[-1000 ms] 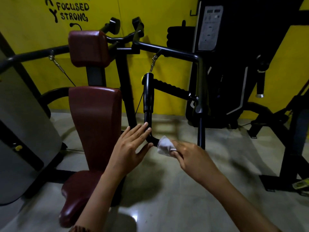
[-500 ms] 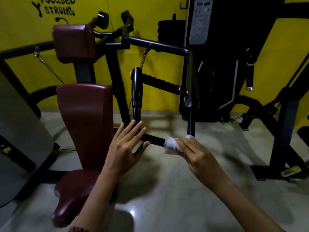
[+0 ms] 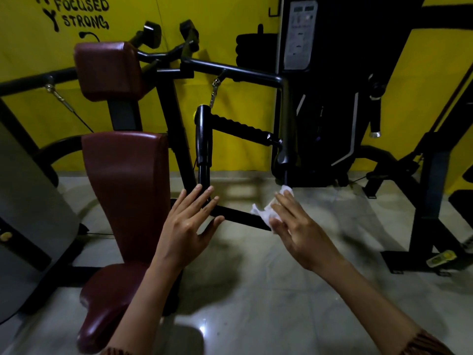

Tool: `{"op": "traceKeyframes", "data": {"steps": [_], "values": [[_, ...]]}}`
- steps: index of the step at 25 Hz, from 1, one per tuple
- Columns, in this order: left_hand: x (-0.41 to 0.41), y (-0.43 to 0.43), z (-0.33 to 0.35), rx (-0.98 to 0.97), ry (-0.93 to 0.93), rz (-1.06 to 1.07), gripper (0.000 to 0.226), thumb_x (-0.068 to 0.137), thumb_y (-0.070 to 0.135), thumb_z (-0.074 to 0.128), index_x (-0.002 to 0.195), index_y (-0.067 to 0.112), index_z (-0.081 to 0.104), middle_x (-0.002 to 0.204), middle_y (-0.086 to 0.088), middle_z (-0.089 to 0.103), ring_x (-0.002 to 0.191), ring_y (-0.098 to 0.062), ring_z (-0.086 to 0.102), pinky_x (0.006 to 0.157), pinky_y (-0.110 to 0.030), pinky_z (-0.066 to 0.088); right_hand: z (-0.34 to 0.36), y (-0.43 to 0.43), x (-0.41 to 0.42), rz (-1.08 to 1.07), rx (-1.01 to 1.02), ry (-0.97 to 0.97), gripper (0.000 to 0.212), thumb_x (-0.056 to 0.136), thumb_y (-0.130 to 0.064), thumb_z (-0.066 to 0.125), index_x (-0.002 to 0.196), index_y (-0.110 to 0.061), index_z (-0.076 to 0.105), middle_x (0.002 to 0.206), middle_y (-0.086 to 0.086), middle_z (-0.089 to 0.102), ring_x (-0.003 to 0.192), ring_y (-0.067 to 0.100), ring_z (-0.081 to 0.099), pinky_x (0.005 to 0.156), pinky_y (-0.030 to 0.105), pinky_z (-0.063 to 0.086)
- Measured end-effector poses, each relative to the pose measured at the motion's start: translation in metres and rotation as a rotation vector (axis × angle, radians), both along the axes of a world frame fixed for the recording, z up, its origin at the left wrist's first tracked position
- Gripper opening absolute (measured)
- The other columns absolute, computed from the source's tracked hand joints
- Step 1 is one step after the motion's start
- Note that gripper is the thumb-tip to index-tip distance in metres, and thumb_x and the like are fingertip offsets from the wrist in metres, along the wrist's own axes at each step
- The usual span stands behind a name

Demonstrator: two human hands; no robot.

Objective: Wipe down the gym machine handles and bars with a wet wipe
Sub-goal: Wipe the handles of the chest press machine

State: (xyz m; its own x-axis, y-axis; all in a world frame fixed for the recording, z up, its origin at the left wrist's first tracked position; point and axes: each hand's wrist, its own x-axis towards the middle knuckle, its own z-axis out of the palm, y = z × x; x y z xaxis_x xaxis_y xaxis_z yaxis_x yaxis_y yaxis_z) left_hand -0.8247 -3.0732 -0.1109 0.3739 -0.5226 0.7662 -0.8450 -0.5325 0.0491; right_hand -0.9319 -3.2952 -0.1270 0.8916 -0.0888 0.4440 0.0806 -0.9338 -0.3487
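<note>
Wet wipe (image 3: 265, 212) is bunched up at the right end of the low black bar (image 3: 238, 215), pinched between my right hand's (image 3: 299, 226) thumb and fingers. My left hand (image 3: 189, 226) is just open, fingers spread, tips touching the bar's left corner.

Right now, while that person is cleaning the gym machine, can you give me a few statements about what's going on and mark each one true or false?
1. The wet wipe is in the right hand, at the lower bar. True.
2. The left hand grips the ribbed handle. False: it is open, fingers spread, at the lower bar; the ribbed handle sits higher up, untouched.
3. The seat pads are blue. False: they are dark red.
4. The wall behind the machine is yellow. True.
</note>
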Motion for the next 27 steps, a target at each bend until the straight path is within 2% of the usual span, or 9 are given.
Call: {"op": "traceKeyframes", "data": {"steps": [2,4,8,12,15,18,21,24,27], "values": [[-0.001,-0.001,0.000,-0.011,0.009,-0.001,0.044,0.094,0.039,0.046,0.111,0.005,0.066,0.124,-0.014,0.058,0.124,-0.027,0.047,0.109,-0.039,0.030,0.005,0.004,0.008,-0.027,0.137,0.027,0.078,0.088,-0.062,0.013,0.135,-0.009,0.046,0.153,0.002,0.026,0.141,0.003,0.006,0.105,0.006,0.012],[-0.001,0.000,-0.001,-0.015,0.011,-0.010,0.043,0.093,0.039,0.046,0.111,0.005,0.066,0.125,-0.014,0.058,0.124,-0.027,0.047,0.108,-0.040,0.031,0.004,0.018,0.006,-0.062,0.213,-0.018,0.073,0.090,-0.054,0.017,0.133,-0.003,0.047,0.151,0.007,0.028,0.141,0.008,0.008,0.105,0.000,0.001],[0.000,0.002,-0.002,-0.001,0.016,-0.022,0.047,0.096,0.042,0.042,0.112,0.005,0.066,0.127,-0.013,0.057,0.126,-0.025,0.045,0.107,-0.042,0.033,-0.015,0.040,-0.014,-0.073,0.242,-0.127,0.061,0.098,-0.045,0.021,0.131,-0.002,0.048,0.145,0.013,0.039,0.141,0.008,0.013,0.110,0.006,0.008],[0.000,0.001,0.000,-0.002,0.033,-0.032,0.045,0.095,0.040,0.043,0.110,0.004,0.067,0.126,-0.014,0.058,0.126,-0.025,0.045,0.107,-0.041,0.032,0.000,0.033,0.000,-0.075,0.355,-0.098,0.055,0.097,-0.042,0.025,0.133,-0.006,0.046,0.155,0.005,0.014,0.140,-0.002,-0.003,0.096,-0.008,0.002],[0.000,0.003,-0.001,0.003,0.015,-0.033,0.044,0.094,0.038,0.044,0.109,0.004,0.067,0.125,-0.015,0.058,0.125,-0.026,0.046,0.107,-0.041,0.033,-0.001,0.041,0.001,-0.182,0.336,-0.133,0.051,0.096,-0.034,0.029,0.130,-0.002,0.049,0.153,0.015,0.020,0.138,0.013,0.021,0.096,-0.008,0.011],[0.000,0.001,0.000,-0.010,0.019,-0.043,0.042,0.094,0.036,0.045,0.108,0.004,0.068,0.124,-0.015,0.059,0.124,-0.026,0.047,0.107,-0.040,0.032,-0.007,0.055,-0.011,-0.239,0.183,-0.211,0.036,0.099,-0.017,0.038,0.120,0.006,0.057,0.127,0.026,0.054,0.122,0.036,0.050,0.102,0.017,0.033],[0.001,0.000,0.002,-0.061,0.026,-0.051,0.037,0.090,0.032,0.050,0.104,0.004,0.070,0.121,-0.016,0.061,0.120,-0.023,0.050,0.106,-0.039,0.034,0.007,0.064,-0.008,-0.124,0.001,-0.226,0.039,0.068,0.014,0.064,0.104,0.002,0.067,0.103,0.018,0.069,0.098,0.028,0.067,0.078,0.027,0.052],[0.010,-0.001,0.015,-0.112,0.035,-0.064,0.035,0.089,0.030,0.052,0.106,0.004,0.068,0.122,-0.014,0.060,0.114,-0.021,0.056,0.103,-0.037,0.037,0.044,0.069,0.014,0.057,0.358,-0.188,0.030,0.077,0.008,0.066,0.105,-0.002,0.070,0.101,0.008,0.071,0.089,0.006,0.064,0.078,0.004,0.043],[0.035,-0.005,0.040,-0.166,0.039,-0.066,0.034,0.088,0.029,0.053,0.108,0.006,0.068,0.121,-0.012,0.061,0.112,-0.020,0.057,0.101,-0.037,0.039,0.074,0.049,0.053,0.079,0.609,-0.260,0.025,0.083,-0.001,0.065,0.108,-0.004,0.068,0.102,0.003,0.070,0.091,-0.006,0.059,0.078,0.003,0.045]]}}
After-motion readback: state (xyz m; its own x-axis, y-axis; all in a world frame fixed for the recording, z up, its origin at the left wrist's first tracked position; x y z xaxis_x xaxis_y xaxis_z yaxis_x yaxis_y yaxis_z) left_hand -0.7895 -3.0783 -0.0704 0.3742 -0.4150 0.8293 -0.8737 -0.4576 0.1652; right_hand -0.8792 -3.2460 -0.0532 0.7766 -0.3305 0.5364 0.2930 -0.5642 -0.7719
